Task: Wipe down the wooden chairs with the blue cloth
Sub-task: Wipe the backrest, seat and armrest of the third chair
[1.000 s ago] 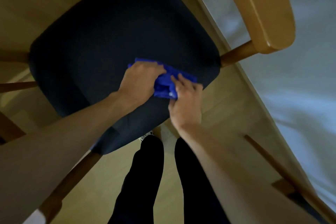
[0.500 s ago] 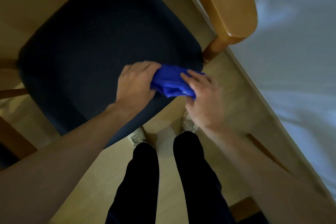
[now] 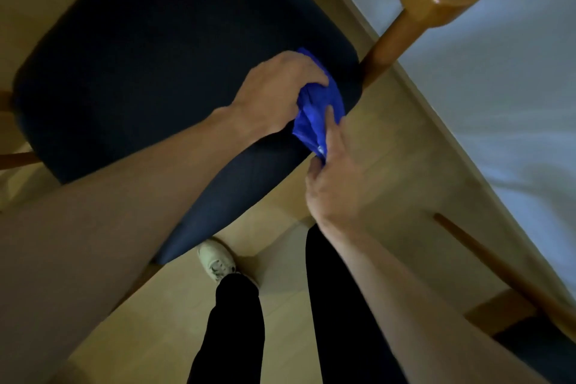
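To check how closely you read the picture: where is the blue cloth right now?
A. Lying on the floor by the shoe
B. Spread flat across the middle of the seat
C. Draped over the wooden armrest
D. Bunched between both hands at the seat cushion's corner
D: the blue cloth is bunched between the left hand and right hand at the corner of the dark seat cushion.
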{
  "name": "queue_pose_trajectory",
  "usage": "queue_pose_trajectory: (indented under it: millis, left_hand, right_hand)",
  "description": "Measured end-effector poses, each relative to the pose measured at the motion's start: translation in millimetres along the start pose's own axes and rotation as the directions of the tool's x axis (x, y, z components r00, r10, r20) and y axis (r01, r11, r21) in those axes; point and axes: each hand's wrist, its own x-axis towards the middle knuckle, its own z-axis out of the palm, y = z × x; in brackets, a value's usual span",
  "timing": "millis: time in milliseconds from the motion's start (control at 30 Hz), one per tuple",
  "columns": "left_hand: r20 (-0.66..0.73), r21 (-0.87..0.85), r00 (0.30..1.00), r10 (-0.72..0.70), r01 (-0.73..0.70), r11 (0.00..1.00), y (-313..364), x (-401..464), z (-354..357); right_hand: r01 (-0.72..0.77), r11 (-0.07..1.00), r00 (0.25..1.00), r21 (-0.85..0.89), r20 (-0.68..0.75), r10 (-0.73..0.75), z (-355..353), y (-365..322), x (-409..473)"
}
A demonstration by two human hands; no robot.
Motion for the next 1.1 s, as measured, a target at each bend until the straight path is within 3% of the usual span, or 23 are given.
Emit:
queue_pose_trajectory:
  millis: [167, 300, 433, 500, 600, 700, 800, 1100]
  left_hand:
    - [-0.001, 0.095, 0.999, -0.038, 0.038, 0.995, -28, -108, -6]
    - [0.178, 0.325, 0.984, 0.02, -0.078, 0.942, -34, -147, -10]
    - [0.301, 0.418, 0.951, -0.074, -0.062, 0.906, -30, -126, -12]
    - [0.292, 0.42, 0.955, -0.053, -0.078, 0.904, -20, -98, -13]
    - [0.064, 0.304, 0.998, 0.013, -0.032, 0.952, 6, -34, -16]
    - [-0.068, 0.243, 0.997, -0.025, 0.041, 0.969, 35, 43, -13]
    - [0.008, 0.25, 1.0, -0.03, 0.027, 0.968, 39, 79, -11]
    - [0.102, 0.117, 0.994, -0.03, 0.017, 0.993, -6, -16, -11]
  right_hand:
    - [0.147, 0.986, 0.963, -0.074, 0.236, -0.126, 29, -18, -68]
    - [0.204, 0.978, 0.911, -0.047, 0.375, -0.172, 33, -15, -91]
    - [0.19, 0.98, 0.894, 0.055, 0.403, -0.196, 12, -15, -64]
    - [0.216, 0.975, 0.901, 0.056, 0.373, -0.221, -13, -11, -42]
    - [0.203, 0.978, 0.966, -0.037, 0.171, -0.194, -53, -2, 17]
    - [0.161, 0.981, 0.987, -0.109, 0.002, -0.161, -85, 8, 78]
    - [0.148, 0.958, 0.988, -0.244, 0.075, -0.134, -85, 12, 89]
    - [0.095, 0.987, 0.989, -0.126, 0.124, -0.079, -16, -12, 0]
